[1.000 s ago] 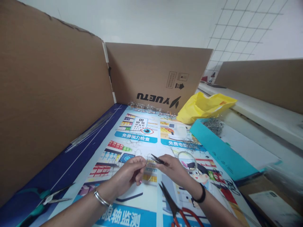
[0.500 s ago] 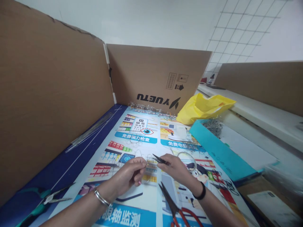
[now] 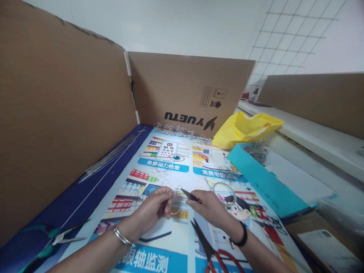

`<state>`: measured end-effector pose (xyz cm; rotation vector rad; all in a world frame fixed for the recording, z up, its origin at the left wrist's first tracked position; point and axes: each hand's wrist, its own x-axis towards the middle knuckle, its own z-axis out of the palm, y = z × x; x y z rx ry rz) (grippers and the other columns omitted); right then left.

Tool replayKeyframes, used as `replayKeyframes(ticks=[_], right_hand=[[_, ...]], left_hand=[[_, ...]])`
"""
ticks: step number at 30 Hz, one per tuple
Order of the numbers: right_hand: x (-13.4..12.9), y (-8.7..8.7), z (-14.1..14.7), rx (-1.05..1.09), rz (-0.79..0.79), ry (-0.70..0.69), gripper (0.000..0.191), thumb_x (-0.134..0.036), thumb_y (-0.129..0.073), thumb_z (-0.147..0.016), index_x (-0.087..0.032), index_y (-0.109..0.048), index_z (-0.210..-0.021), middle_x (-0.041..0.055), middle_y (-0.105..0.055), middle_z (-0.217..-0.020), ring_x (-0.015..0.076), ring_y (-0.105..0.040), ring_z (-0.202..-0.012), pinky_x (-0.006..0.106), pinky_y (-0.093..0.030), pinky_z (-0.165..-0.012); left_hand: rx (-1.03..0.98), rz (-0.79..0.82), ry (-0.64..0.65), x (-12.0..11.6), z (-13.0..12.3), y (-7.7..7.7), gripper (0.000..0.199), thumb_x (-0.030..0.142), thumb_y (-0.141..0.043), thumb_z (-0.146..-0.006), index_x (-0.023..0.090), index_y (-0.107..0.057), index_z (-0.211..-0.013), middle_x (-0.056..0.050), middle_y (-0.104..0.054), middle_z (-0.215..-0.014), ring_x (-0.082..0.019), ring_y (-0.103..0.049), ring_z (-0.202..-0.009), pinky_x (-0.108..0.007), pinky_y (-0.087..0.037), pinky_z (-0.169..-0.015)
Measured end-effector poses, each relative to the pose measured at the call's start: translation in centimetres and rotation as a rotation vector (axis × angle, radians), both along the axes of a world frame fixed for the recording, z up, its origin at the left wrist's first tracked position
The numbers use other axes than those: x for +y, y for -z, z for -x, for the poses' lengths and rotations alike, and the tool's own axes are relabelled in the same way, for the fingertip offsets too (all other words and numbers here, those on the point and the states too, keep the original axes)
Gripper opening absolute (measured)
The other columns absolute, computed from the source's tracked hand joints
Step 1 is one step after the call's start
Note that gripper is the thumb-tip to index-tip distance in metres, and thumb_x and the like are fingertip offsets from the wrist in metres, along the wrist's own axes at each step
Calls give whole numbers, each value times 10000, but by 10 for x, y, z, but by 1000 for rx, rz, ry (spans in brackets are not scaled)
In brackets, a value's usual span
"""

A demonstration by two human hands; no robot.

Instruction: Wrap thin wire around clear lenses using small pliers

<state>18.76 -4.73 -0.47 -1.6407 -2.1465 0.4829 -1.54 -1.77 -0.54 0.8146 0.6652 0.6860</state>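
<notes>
My left hand (image 3: pixel 155 207) is closed in a pinch on a thin wire (image 3: pixel 178 211), which curves out past the fingertips and is hard to trace. My right hand (image 3: pixel 212 208) is wrapped round dark needle-nose pliers (image 3: pixel 190 195); their handles are mostly hidden in the palm. The pliers' pointed tip is beside the left fingertips, a small gap away. Below the right hand lie red-handled scissors (image 3: pixel 209 248), blades pointing up and left. A coil of wire (image 3: pixel 234 196) rests just beyond the right hand.
Green-handled pliers (image 3: pixel 58 239) lie at the lower left, jaws apart. Straight wires (image 3: pixel 110 157) run along the left cardboard wall (image 3: pixel 65 113). A printed poster (image 3: pixel 182 246) covers the table. At right are a turquoise box (image 3: pixel 256 185) with tangled wire and a yellow bag (image 3: pixel 244 131).
The pliers' tip has shifted slightly left and down in my right hand. My left hand has moved a little left, its fingers still pinched on the wire.
</notes>
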Motion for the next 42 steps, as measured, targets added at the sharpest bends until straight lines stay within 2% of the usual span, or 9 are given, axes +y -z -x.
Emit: replayKeyframes(ticks=[15, 19, 25, 31, 35, 42], right_hand=[[4, 9, -2, 53, 13, 46, 256, -365, -486, -828, -197, -437, -642, -32, -484, -601, 109, -446, -569, 209, -272, -526], [5, 11, 2, 157, -11, 104, 224, -337, -516, -799, -190, -467, -638, -36, -453, -581, 109, -424, -563, 212, -279, -524], [0, 12, 12, 355, -9, 67, 127, -297, -534, -788, -182, -552, -736, -30, -486, -640, 112, -431, -600, 209, -307, -539], [1, 16, 14, 403, -20, 64, 190, -262, -533, -775, -184, -460, -618, -51, -388, -580, 95, -371, -565, 207, -279, -516], [1, 17, 15, 434, 8, 88, 208, -272, -517, -772, -188, -427, -605, -54, -370, -573, 92, -353, -555, 205, -272, -505], [1, 10, 16, 530, 89, 117, 165, -293, -522, -749, -179, -479, -636, -49, -383, -582, 98, -369, -563, 209, -298, -515]], left_hand=[[31, 56, -18, -1, -1, 0, 145, 236, -535, -788, 169, -490, -667, 50, -445, -503, -66, -385, -388, -219, -337, -446], [16, 63, -5, -2, -2, 1, 152, 249, -534, -797, 165, -493, -676, 50, -449, -534, -54, -367, -382, -214, -339, -441], [51, 60, -4, -4, -4, 3, 158, 258, -534, -795, 164, -490, -676, 42, -455, -533, -64, -402, -389, -206, -329, -415], [57, 48, 6, -6, -7, 5, 129, 236, -522, -800, 168, -489, -695, 47, -475, -533, -58, -401, -360, -206, -349, -411], [67, 7, 13, -6, -8, 9, 163, 275, -505, -824, 165, -490, -704, 36, -507, -554, -59, -429, -353, -211, -356, -422], [96, -26, 25, -8, -9, 8, 152, 283, -568, -786, 172, -483, -725, 25, -519, -558, -85, -471, -426, -203, -348, -419]])
